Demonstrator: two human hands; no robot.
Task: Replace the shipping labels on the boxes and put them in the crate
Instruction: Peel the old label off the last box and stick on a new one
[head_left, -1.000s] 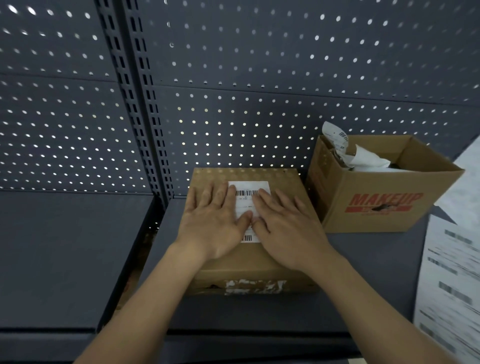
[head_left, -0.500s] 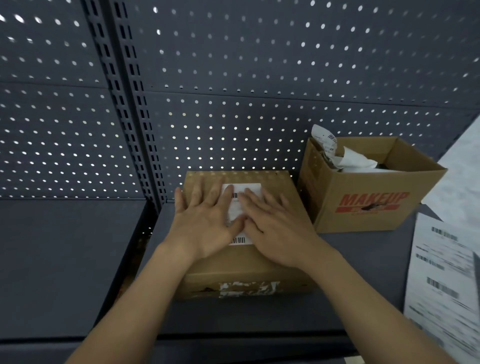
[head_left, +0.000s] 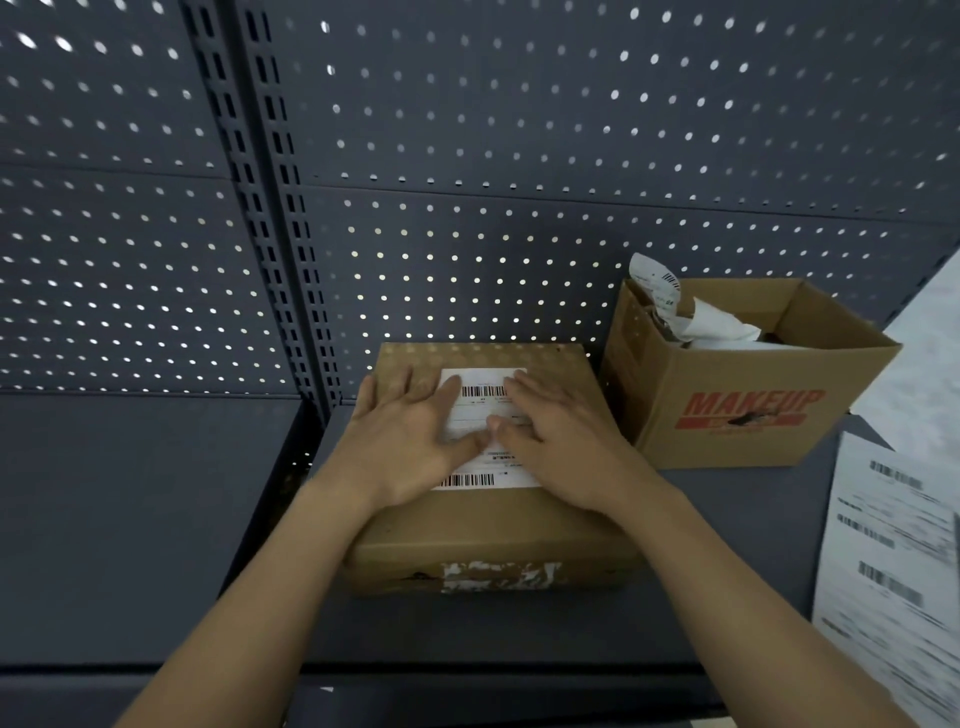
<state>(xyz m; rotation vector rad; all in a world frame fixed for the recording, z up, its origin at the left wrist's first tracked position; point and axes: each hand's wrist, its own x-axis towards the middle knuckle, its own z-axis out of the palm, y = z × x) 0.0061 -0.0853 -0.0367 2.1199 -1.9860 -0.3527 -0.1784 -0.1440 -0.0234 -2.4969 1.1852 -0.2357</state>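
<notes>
View down onto a dark shelf (head_left: 758, 519) backed by pegboard (head_left: 519, 156). Straight ahead, close to the pegboard: a closed cardboard box (head_left: 483, 525). Just to its right, an open box printed MAKEUP (head_left: 748, 415), holding crumpled paper. Farther right, sheets of printed labels (head_left: 893, 561). Flat on the closed box's top, side by side: left hand (head_left: 410, 441) and right hand (head_left: 561, 441), fingers straight, gripping nothing, thumbs nearly meeting. Beneath them, a white shipping label (head_left: 480, 415), long edge pointing away from the body, centred between both hands, equally near each. Probably being smoothed down. No crate in view.
</notes>
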